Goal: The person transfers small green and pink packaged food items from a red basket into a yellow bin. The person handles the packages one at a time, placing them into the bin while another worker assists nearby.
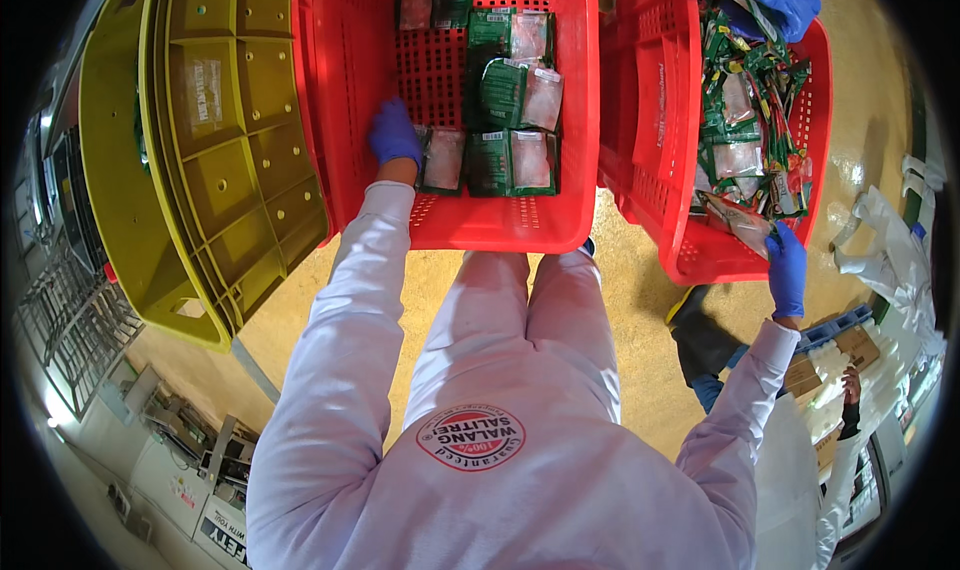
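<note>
My left hand [395, 132], in a blue glove, is inside the middle red plastic crate [495, 228]. It rests at the left edge of a green-and-clear food packet [444, 161]; whether its fingers grip anything is hidden. More flat packets [513, 163] lie in rows along that crate's right side and far end. Over the near end of the right-hand red crate [694, 258], my gloved right hand [787, 270] pinches the corner of a tilted packet [739, 221]. Beneath it, a jumbled heap of similar packets [739, 112] fills that crate.
Another person's blue-gloved hand [784, 7] holds a packet over the right crate's far end. Yellow plastic crates [225, 150] stand close on my left. At right, a person's dark boot [705, 337] is on the floor near a blue pallet [836, 326] with cartons.
</note>
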Tool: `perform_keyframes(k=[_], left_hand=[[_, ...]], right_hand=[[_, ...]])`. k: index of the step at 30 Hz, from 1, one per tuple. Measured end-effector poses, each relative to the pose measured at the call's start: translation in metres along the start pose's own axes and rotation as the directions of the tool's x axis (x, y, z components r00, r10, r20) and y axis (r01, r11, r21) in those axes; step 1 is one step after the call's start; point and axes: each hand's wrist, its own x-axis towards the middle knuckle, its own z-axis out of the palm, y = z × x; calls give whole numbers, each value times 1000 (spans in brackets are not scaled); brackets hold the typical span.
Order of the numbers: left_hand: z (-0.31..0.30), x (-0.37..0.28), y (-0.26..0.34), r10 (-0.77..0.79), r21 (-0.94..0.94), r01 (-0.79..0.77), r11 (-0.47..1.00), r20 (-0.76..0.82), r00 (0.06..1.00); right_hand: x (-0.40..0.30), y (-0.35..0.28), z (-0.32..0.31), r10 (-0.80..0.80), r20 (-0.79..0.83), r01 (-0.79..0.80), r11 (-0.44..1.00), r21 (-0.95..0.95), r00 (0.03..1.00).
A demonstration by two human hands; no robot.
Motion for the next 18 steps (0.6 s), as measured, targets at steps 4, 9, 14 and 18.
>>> perform_keyframes(k=[4,9,14,18], left_hand=[[-16,7,6,78,163,-166,972,447,891],[32,25,-6,104,125,-228,965,619,779],[45,23,-4,87,95,-159,983,519,850],[11,21,15,248,154,-328,932,391,886]], right_hand=[[0,-11,-11,70,-49,-67,996,58,996],[6,-50,-21,80,-59,-76,995,64,995],[7,-62,-17,8,-64,-8,1000,-5,998],[5,-55,-14,13,-82,-14,1000,-16,997]])
